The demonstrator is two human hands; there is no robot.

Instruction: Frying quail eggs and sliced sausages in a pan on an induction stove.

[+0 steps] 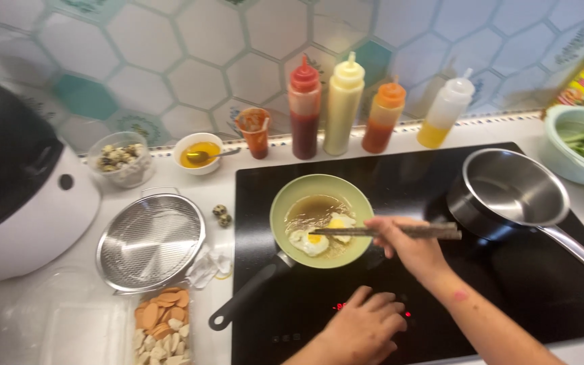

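A small green frying pan (280, 203) with a black handle sits on the black induction cooktop (400, 176). Two small fried eggs (311, 240) lie in oil inside it. My right hand (410, 247) holds dark chopsticks (386, 232) level across the pan, their tips over the eggs. My left hand (363, 328) rests flat on the cooktop's control strip, fingers by the red lights.
A steel saucepan (515, 186) stands on the right burner. Several squeeze bottles (343, 105) line the tiled wall. Left of the cooktop are a wire strainer (150, 240), two quail eggs (221, 214), a tub of sliced food (163, 324) and a white appliance (15, 196). Greens bowl (579, 145) far right.
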